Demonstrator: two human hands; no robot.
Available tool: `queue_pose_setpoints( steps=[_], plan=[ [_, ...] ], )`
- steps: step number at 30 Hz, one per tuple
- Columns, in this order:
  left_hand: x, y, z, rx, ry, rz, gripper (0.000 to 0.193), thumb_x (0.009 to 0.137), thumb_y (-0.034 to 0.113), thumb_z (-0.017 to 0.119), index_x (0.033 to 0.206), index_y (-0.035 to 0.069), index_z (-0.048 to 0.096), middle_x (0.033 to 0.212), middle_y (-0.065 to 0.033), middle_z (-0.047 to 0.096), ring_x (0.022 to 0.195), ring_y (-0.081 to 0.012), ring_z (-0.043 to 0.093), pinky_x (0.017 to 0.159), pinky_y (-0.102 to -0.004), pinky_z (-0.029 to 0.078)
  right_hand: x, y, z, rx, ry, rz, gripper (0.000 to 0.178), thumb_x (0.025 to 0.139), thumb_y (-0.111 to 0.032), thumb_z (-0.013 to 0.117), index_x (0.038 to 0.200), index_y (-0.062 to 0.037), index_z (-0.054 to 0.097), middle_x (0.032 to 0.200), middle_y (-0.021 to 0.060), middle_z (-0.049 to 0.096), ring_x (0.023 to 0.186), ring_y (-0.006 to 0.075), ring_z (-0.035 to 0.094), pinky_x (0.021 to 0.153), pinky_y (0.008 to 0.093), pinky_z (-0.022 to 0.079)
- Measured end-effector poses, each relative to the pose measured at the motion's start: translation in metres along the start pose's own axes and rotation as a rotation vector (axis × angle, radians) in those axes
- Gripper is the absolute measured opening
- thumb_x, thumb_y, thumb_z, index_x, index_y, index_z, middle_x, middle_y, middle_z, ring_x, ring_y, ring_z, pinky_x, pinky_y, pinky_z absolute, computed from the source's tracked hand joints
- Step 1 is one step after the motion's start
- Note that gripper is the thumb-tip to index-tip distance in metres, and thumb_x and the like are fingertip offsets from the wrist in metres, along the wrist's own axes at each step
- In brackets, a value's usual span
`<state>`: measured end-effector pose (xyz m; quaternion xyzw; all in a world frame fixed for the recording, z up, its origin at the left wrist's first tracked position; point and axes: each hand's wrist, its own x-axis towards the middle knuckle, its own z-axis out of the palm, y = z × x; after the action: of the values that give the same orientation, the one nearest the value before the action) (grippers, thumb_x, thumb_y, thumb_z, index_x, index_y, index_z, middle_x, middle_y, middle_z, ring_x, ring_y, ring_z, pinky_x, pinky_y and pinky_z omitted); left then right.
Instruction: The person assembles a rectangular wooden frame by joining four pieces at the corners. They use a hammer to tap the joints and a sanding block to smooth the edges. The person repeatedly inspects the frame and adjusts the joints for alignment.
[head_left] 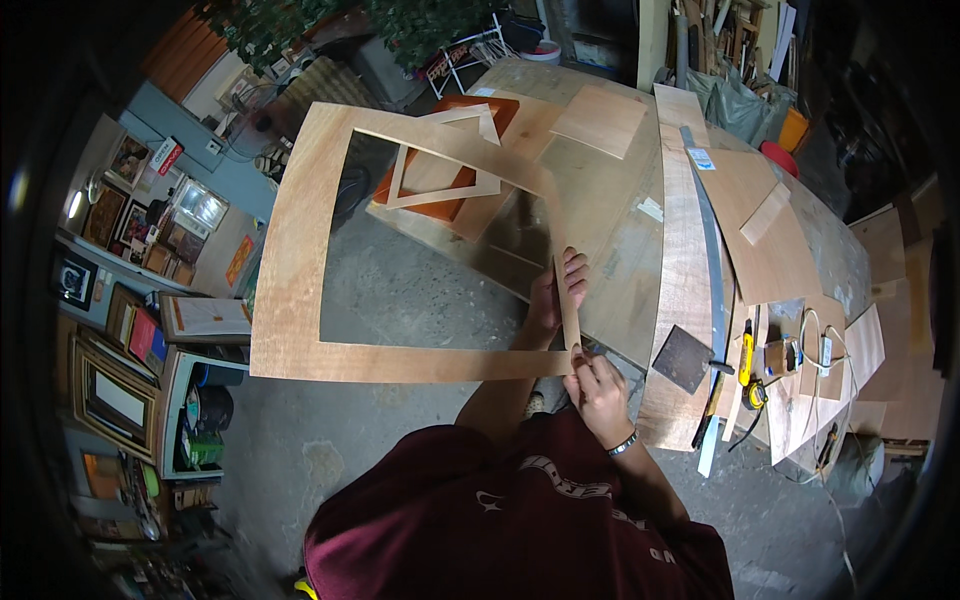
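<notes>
You're in a woodworking/framing wkshp, by the look of it: big worktable (pixel 840 236) w/ ply sheets (pixel 600 118), tape meas. (pixel 755 394) & yellow knife (pixel 746 350), wood offcuts (pixel 735 35) at back, pic frames (pixel 84 392) on your L, concrete flr (pixel 270 430), plus the ply frame (pixel 290 260) you're holding.

Maroon short-sleeved shirt (pixel 420 510) with pale printed marks (pixel 570 480), silvery banded watch (pixel 622 443) around the right wrist.

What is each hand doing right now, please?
Left hand: closed, holding the wooden frame by its right side.
Right hand: fingers curled at its lower right corner; whether gripping cannot be told.
</notes>
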<state>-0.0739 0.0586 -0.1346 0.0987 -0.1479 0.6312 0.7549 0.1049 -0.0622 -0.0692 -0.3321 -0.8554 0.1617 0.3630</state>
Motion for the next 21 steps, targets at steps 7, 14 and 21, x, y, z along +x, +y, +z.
queue_pose_setpoints(
  steps=[7,14,21],
  plan=[
    [-0.001,-0.004,-0.004,-0.040,-0.003,-0.013,0.005,0.103,0.014,0.049,0.104,0.009,0.047,0.088,0.0006,0.042,0.075,-0.0105,0.044,0.066,-0.0247,0.043,0.000,0.001,-0.001,-0.006,0.034,0.002,0.038,0.083,-0.010,0.071,0.118,0.0044,0.064,0.101,0.0158,0.063,0.083,0.0317,0.066,0.072,0.0401,0.055],
    [-0.006,-0.001,-0.027,-0.035,0.071,-0.036,0.012,0.102,0.019,0.054,0.106,0.010,0.048,0.090,0.0013,0.043,0.079,-0.0119,0.045,0.070,-0.0271,0.043,-0.001,-0.002,-0.009,0.085,0.040,0.159,0.033,0.088,-0.009,0.066,0.119,0.0039,0.062,0.098,0.0173,0.061,0.083,0.0349,0.066,0.073,0.0431,0.056],
    [-0.053,-0.003,-0.057,0.456,0.515,0.140,0.020,0.099,0.028,0.063,0.112,0.013,0.060,0.108,-0.0016,0.061,0.103,-0.0146,0.057,0.097,-0.0338,0.045,-0.004,0.026,-0.029,0.217,0.088,0.556,0.011,0.093,-0.009,0.063,0.100,-0.0002,0.064,0.083,0.0217,0.062,0.077,0.0459,0.062,0.067,0.0443,0.052]
  ],
)
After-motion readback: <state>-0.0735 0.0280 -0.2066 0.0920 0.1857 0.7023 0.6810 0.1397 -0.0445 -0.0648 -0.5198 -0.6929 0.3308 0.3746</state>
